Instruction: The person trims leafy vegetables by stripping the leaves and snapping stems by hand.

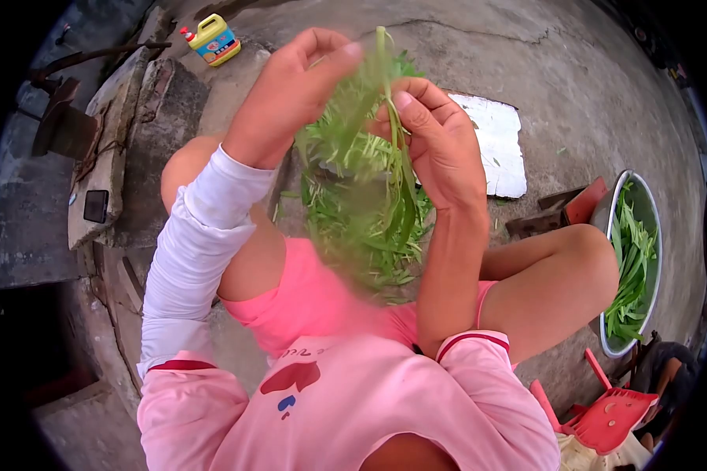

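My right hand (440, 141) pinches a green leafy stem (401, 184) between thumb and fingers, its long leaves hanging down and its pale cut end pointing up. Just left of the stem's top is my left hand (302, 86), thumb and fingers drawn together; what they hold, if anything, is blurred by motion. A heap of cut green leaves and stems (342, 228) lies on the ground between my knees, below both hands. More green leaves (632, 263) fill part of a metal basin (658, 259) beyond my right knee.
A white board (499, 145) lies behind my right hand. Near the basin are a reddish-brown block (585, 200) and a red plastic chair (613, 416). A yellow jug (214, 39) stands at the upper left. A phone (96, 206) rests on a stone ledge (126, 141).
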Available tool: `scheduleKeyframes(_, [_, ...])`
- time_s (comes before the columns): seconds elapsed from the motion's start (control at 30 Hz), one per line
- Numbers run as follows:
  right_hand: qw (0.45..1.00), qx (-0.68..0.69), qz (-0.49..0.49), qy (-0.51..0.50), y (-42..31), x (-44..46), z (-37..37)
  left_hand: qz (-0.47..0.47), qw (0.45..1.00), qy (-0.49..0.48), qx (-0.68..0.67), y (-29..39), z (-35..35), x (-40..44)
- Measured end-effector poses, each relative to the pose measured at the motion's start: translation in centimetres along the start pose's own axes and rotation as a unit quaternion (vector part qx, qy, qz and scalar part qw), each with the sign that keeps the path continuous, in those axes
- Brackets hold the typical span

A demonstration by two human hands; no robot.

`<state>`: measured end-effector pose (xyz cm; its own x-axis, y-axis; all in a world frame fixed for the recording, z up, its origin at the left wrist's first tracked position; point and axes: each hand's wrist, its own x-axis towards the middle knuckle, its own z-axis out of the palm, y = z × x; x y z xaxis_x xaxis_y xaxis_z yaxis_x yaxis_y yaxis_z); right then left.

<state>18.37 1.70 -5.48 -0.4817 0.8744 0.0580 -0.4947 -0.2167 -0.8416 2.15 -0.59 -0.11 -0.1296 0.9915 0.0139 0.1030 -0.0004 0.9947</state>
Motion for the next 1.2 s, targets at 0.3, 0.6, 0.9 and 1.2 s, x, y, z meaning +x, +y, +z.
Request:
scheduleKeyframes(0.3, [0.987, -0.001, -0.128, 0.098, 0.9, 0.5, 0.2, 0.091, 0.968, -0.167, 0.163, -2.5, 1.2, -0.4])
scheduleKeyframes(0.6, [0.986, 0.036, -0.12, 0.114, 0.3, 0.5, -0.5, -0.155, 0.958, -0.241, -0.022, -0.5, 0.3, -0.3])
scheduleKeyframes(0.9, [0.987, 0.067, -0.099, 0.109, 0.3, 0.4, -0.8, -0.159, 0.954, -0.254, -0.019, -0.1, 0.7, -0.6])
scheduleKeyframes(1.2, [0.993, 0.074, -0.052, 0.079, 0.6, 0.8, -1.5, -0.082, 0.977, -0.182, 0.076, -0.5, 0.8, -0.5])
